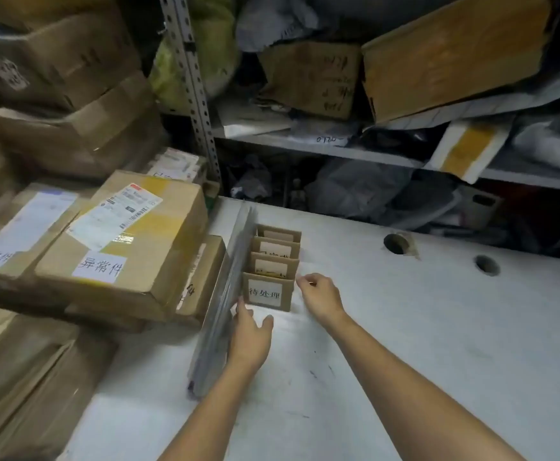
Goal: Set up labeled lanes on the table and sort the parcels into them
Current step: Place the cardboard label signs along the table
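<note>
Fingers of the left hand lie straight against the standing grey board. The right hand curls at the front label card, grip unclear. A nudge could topple it into the cards behind, beyond the fingertips.

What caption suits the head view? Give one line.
Left hand touches an upright grey board beside four cardboard label cards; right hand at the front card.

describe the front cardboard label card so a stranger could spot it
On the white table, a row of four small cardboard cards stands beside a grey flat panel set on edge. The front card is nearest the person. Only its white label shows fully, reading 待处理.
</note>
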A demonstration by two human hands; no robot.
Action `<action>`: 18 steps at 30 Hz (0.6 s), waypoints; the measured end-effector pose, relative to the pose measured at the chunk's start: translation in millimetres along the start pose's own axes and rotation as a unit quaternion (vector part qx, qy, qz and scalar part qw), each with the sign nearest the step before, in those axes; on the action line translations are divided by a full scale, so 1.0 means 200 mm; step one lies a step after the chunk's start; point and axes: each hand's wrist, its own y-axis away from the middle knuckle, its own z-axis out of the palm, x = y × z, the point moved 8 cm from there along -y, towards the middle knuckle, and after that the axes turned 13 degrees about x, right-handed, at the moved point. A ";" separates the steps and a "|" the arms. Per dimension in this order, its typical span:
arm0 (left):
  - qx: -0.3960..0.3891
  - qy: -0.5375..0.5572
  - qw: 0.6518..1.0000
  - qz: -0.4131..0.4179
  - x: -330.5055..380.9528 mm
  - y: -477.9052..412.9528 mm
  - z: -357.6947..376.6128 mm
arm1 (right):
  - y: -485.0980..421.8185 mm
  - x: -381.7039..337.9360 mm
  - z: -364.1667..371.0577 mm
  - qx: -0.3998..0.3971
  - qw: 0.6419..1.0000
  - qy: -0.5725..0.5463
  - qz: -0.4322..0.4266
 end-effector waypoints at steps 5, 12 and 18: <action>0.008 0.013 1.000 0.017 0.06 -0.06 0.00 | 0.03 0.02 0.07 -0.011 0.997 -0.070 0.024; 0.008 0.032 0.999 0.013 0.06 -0.10 0.04 | 0.06 -0.03 0.10 0.002 0.998 -0.061 0.002; 0.006 0.054 0.998 -0.003 0.05 -0.12 0.05 | 0.02 0.01 0.06 0.015 0.998 -0.064 0.006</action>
